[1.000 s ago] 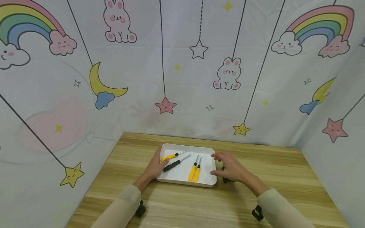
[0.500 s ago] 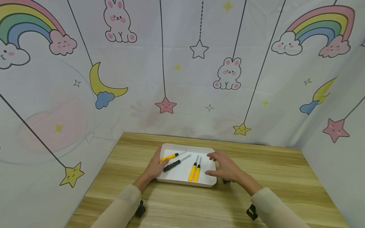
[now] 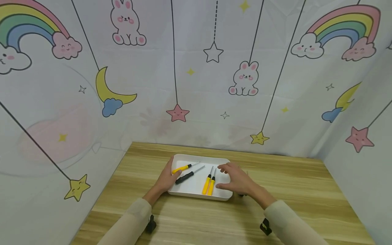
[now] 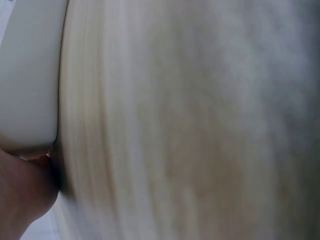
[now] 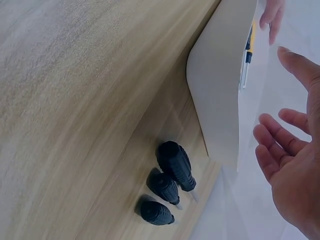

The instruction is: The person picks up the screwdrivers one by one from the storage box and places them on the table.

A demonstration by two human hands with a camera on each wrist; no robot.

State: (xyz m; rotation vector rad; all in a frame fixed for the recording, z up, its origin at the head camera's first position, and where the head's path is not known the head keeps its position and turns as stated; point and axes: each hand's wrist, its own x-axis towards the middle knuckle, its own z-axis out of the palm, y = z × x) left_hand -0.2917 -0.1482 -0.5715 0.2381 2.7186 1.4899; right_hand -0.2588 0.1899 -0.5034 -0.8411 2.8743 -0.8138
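My left hand (image 3: 166, 177) grips the left side of a white tray (image 3: 193, 190), thumb over its rim and the fingers mostly hidden. Inside lie a yellow screwdriver (image 3: 182, 169) by the thumb, a black screwdriver (image 3: 185, 178), and two yellow screwdrivers side by side, the left one (image 3: 206, 185) and the right one (image 3: 211, 187). Over the tray's right side hovers my right hand (image 3: 237, 179), thumb and fingers spread apart and holding nothing. Its fingertips are close to the right yellow screwdriver. In the left wrist view, part of the left hand (image 4: 22, 192) shows against the tray wall.
Three black-handled screwdrivers, including a thick one (image 5: 175, 162), lie on the wooden table (image 5: 100, 110) just right of the tray, mostly hidden behind the right hand in the head view. A printed cloth backdrop (image 3: 202, 132) stands behind the table.
My right hand has moved left from the tray's right edge to over its inside, near the yellow screwdrivers. The left hand and the tray have stayed in place.
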